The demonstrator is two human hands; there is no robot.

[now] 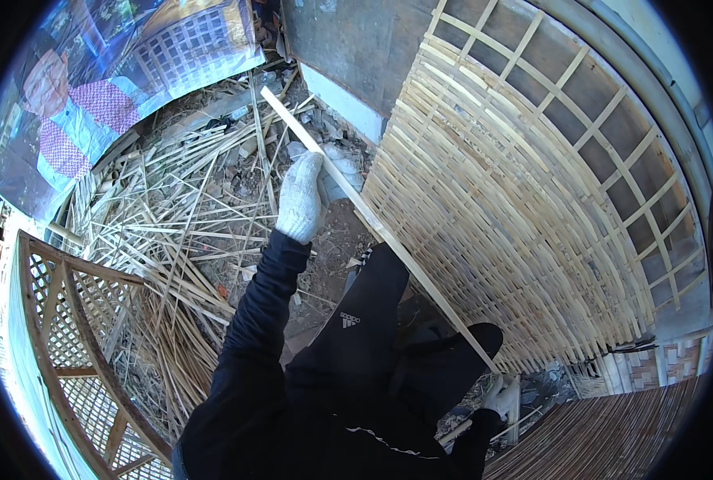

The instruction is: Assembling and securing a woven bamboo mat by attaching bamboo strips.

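Nearest, low down beside the dark trouser legs, the right hand (496,394) in a pale glove is seen; whether it is clenched cannot be told. A long pale bamboo strip (372,220) is held slanting up from there, its upper part clamped in the white-gloved left hand (300,198). Alongside it, a woven bamboo panel (524,200) is propped upright. Farther off, loose bamboo slats (180,216) are heaped on the ground, beside a lattice frame (68,320).
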